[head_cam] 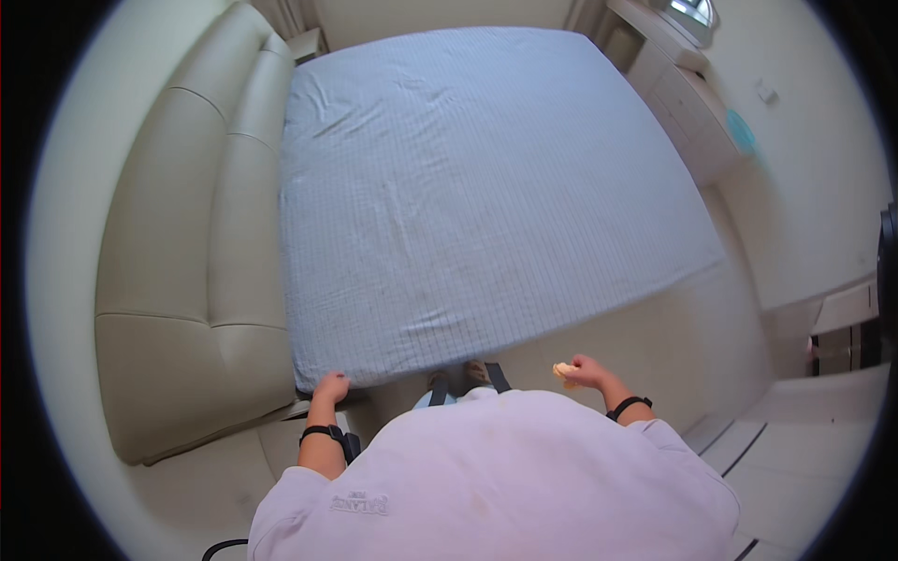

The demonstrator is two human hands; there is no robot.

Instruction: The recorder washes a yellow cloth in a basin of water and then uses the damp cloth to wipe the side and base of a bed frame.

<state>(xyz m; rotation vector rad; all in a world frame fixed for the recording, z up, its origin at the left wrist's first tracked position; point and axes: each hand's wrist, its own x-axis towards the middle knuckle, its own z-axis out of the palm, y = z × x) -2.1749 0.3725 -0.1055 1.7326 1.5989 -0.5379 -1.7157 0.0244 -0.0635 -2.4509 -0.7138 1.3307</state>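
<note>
My right hand [589, 372] is closed around a small, crumpled, pale orange-yellow item [563, 369], perhaps a cloth, held over the floor just beyond the bed's near edge. My left hand [331, 386] is at the near left corner of the bed, beside the headboard. Its fingers look curled, and whether they touch the sheet or hold anything cannot be made out. Before me spreads a light blue striped bed sheet [484, 189] that covers the mattress, with wrinkles along the headboard side and at the near edge.
A beige padded headboard [168, 245] runs along the left, with a nightstand [306, 45] past its far end. White drawers [677, 105] line the right wall, near a turquoise round object [740, 131]. Pale floor [631, 329] lies between bed and right-hand furniture. A white cabinet [793, 449] is at lower right.
</note>
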